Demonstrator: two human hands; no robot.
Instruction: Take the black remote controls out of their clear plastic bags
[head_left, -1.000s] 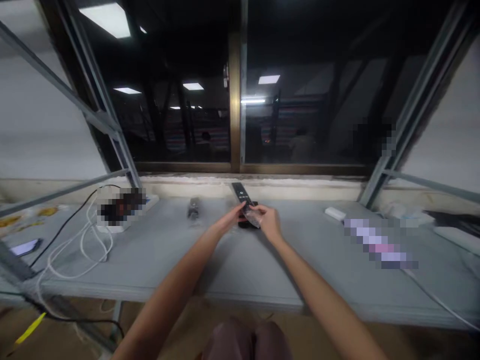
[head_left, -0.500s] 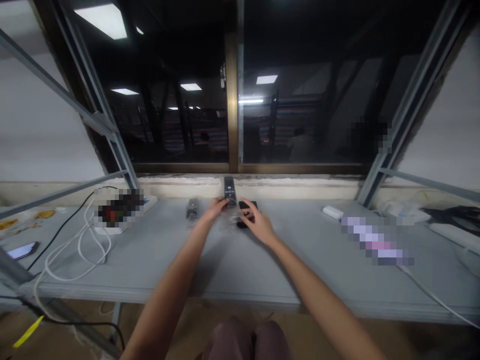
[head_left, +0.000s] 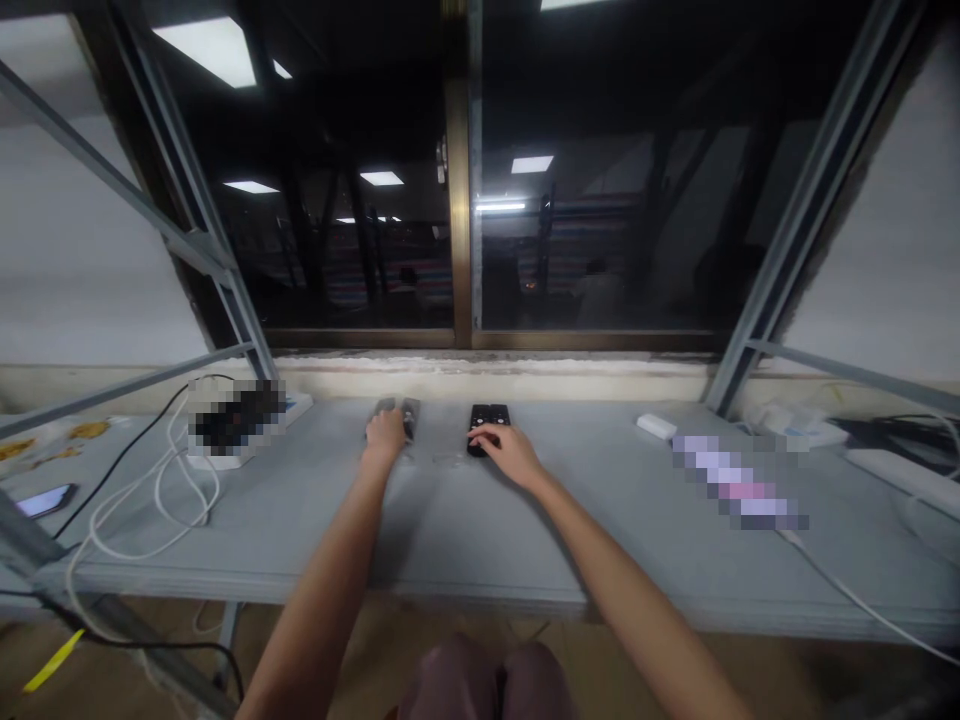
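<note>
My left hand (head_left: 385, 437) is closed over a dark remote control in clear plastic (head_left: 385, 406), on the left of the middle of the table. Beside it lies a second dark item with a plastic sheen (head_left: 410, 411); its kind is hard to make out. My right hand (head_left: 511, 456) rests at the near end of two black remote controls (head_left: 490, 413) lying side by side. Its fingers are apart and bent, touching the remotes without wrapping round them. Between my hands lies a thin clear plastic bag (head_left: 450, 459).
The grey table (head_left: 480, 540) runs below a dark window. On the left are a power strip (head_left: 298, 407), looped white cables (head_left: 161, 500) and a phone (head_left: 46, 500). A white adapter (head_left: 656, 427) and cable lie on the right. Grey metal posts (head_left: 739, 365) stand at both sides.
The remote that stood raised between my hands now appears to lie beside the black one under my right hand. My left hand has moved left onto the plastic-wrapped remote.
</note>
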